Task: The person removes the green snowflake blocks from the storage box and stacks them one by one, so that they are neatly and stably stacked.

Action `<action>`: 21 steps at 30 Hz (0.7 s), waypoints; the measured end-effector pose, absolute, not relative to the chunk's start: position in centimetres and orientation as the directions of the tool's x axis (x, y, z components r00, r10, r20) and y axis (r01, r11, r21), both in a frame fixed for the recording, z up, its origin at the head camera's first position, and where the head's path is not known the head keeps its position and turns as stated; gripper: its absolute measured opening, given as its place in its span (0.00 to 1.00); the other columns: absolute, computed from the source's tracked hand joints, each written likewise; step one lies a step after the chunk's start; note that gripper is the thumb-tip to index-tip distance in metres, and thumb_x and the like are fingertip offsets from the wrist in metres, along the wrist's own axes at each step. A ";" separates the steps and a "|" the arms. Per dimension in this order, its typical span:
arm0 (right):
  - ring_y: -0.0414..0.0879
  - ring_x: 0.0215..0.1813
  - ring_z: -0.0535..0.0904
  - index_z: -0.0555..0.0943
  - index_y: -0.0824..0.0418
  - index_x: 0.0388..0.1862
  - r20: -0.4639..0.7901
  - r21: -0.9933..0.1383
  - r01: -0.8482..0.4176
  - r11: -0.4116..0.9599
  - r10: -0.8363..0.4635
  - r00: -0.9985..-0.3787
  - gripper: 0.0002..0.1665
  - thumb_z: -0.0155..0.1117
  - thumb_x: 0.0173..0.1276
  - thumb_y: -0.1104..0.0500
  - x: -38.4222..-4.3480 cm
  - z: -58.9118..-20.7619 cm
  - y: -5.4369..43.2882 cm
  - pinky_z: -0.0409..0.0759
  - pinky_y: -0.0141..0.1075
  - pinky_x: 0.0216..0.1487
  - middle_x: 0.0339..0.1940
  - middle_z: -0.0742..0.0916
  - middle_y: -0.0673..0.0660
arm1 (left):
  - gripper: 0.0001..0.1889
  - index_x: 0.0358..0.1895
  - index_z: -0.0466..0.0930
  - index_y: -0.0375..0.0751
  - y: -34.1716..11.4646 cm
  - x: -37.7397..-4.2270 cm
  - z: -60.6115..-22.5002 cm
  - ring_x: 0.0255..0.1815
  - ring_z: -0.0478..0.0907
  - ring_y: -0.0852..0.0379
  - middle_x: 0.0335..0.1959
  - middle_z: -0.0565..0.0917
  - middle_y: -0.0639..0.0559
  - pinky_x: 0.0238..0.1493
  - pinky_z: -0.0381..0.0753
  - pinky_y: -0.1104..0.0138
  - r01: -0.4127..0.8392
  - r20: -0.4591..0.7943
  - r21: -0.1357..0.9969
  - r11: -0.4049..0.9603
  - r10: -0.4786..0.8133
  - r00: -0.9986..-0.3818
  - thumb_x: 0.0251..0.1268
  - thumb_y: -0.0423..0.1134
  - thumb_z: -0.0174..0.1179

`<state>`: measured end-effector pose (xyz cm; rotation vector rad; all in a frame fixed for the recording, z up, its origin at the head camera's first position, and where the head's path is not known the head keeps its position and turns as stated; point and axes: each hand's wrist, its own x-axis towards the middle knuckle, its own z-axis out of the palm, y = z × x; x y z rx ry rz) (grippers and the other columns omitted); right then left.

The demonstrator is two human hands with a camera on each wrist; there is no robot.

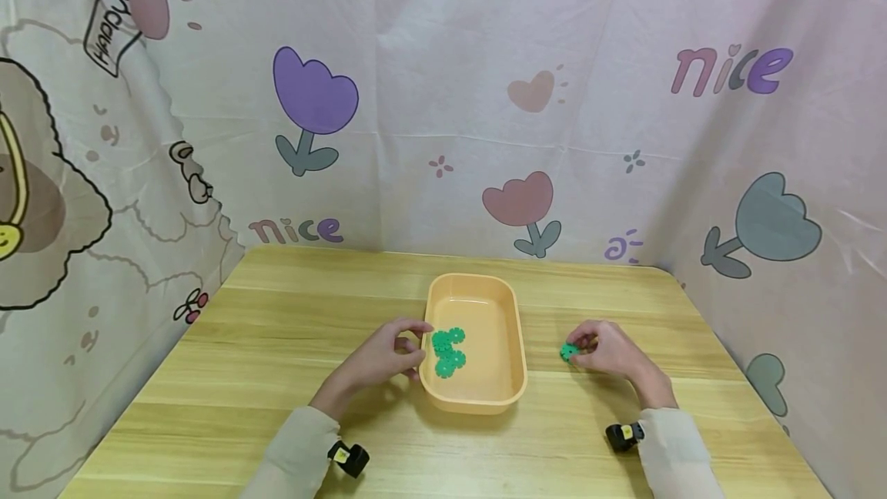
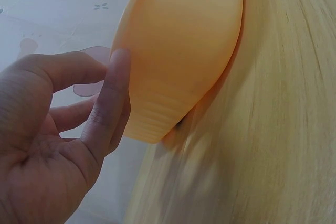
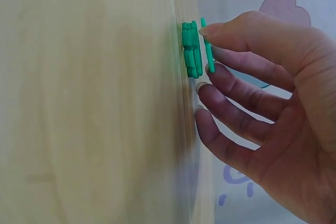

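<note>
A shallow orange plastic tray [image 1: 474, 408] stands on the table, with several green snowflake-shaped building discs [image 1: 449, 358] gathered along the left of its floor. My left hand [image 1: 388, 353] holds the tray's left side, its thumb against the outer wall and a forefinger over the rim; in the left wrist view the thumb [image 2: 107, 108] covers that forefinger's tip. Right of the tray, my right hand [image 1: 606, 349] pinches a thin green disc [image 3: 208, 51] between thumb and fingers. Close beside that disc lie more green discs [image 3: 191, 50], stacked flat on the table.
The table [image 1: 333, 283] has a light wood grain. A printed cloth [image 1: 443, 98] with flowers and lettering hangs behind it and along both sides. Black wrist cameras [image 1: 349, 458] sit at both cuffs, close over the tabletop.
</note>
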<state>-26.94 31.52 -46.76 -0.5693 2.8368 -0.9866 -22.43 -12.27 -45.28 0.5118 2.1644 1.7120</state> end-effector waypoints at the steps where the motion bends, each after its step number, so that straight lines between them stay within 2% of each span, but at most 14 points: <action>1: 0.42 0.38 0.82 0.87 0.63 0.42 0.040 -0.617 -0.316 0.721 -0.372 -0.927 0.15 0.80 0.57 0.62 -26.9 -46.7 31.5 0.84 0.27 0.38 0.36 0.88 0.54 | 0.26 0.70 0.67 0.25 -12.3 -22.4 -45.3 0.36 0.82 0.54 0.61 0.69 0.27 0.40 0.93 0.55 0.073 -0.037 0.975 0.211 0.475 -0.879 0.72 0.26 0.57; 12: 0.43 0.38 0.82 0.87 0.63 0.41 0.029 -0.615 -0.305 0.727 -0.365 -0.930 0.14 0.80 0.57 0.62 -26.8 -46.6 31.5 0.84 0.27 0.38 0.36 0.88 0.54 | 0.26 0.70 0.67 0.25 -12.2 -22.4 -45.3 0.39 0.83 0.48 0.61 0.69 0.27 0.40 0.93 0.55 0.076 -0.032 0.976 0.206 0.474 -0.880 0.72 0.27 0.57; 21: 0.43 0.38 0.81 0.87 0.64 0.42 0.020 -0.605 -0.294 0.740 -0.355 -0.935 0.14 0.79 0.58 0.62 -26.8 -46.6 31.3 0.83 0.27 0.38 0.36 0.88 0.54 | 0.26 0.70 0.67 0.25 -12.2 -22.4 -45.3 0.36 0.82 0.53 0.61 0.68 0.26 0.39 0.93 0.58 0.073 -0.034 0.976 0.206 0.474 -0.880 0.71 0.27 0.58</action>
